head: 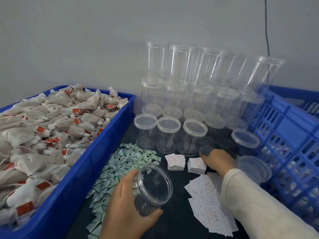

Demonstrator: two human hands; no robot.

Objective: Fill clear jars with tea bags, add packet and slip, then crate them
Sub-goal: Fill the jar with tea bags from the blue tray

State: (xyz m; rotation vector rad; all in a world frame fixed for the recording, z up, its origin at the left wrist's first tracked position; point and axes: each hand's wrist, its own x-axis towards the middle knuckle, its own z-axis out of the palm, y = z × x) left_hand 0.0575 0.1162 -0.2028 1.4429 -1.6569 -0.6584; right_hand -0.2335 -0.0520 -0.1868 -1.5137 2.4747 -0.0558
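My left hand (126, 204) grips an open, empty clear jar (151, 188), tilted with its mouth toward the upper right, above the edge of a pile of small green-and-white packets (120, 164). My right hand (218, 160) reaches over the dark table beside two stacks of white slips with red print (175, 162), and its fingertips hold a clear lid (205, 150). More slips lie loose (207, 202) under my right forearm. A blue bin (82, 173) on the left is heaped with tea bags (51, 125) with red tags.
Lidded empty clear jars (189, 100) stand stacked in rows against the grey wall, with a front row (168, 135) just behind the packets. A blue slatted crate (284, 135) fills the right side. Two more clear jars (246, 140) sit beside it.
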